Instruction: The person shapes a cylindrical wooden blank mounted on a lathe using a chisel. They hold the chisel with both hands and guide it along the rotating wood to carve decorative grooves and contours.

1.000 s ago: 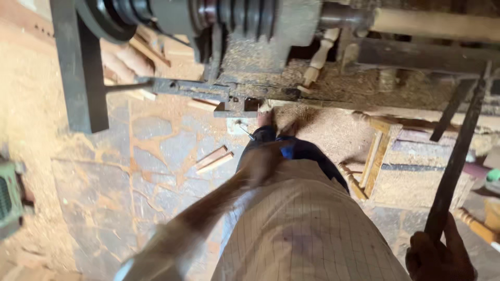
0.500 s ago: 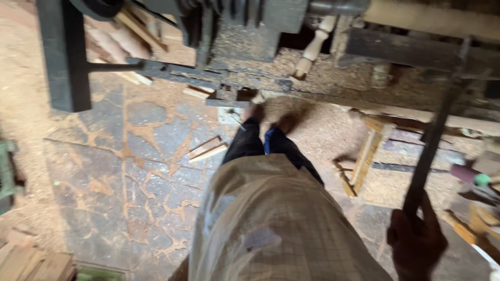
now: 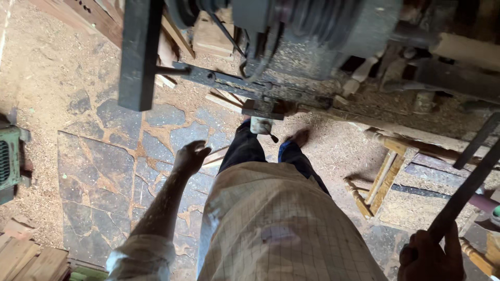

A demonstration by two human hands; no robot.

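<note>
Right hand (image 3: 429,256) clenched around a long dark metal bar (image 3: 465,190); left hand (image 3: 190,156) loosely curled, holding nothing, above the sawdust-strewn stone floor (image 3: 104,171) beside a grey lathe frame (image 3: 260,93)

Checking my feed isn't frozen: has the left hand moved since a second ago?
Yes. The left hand has swung forward, now open over the stone floor beside the left leg, nearer the lathe frame.

lathe (image 3: 312,36) ahead, wooden frame (image 3: 383,174) right
</note>
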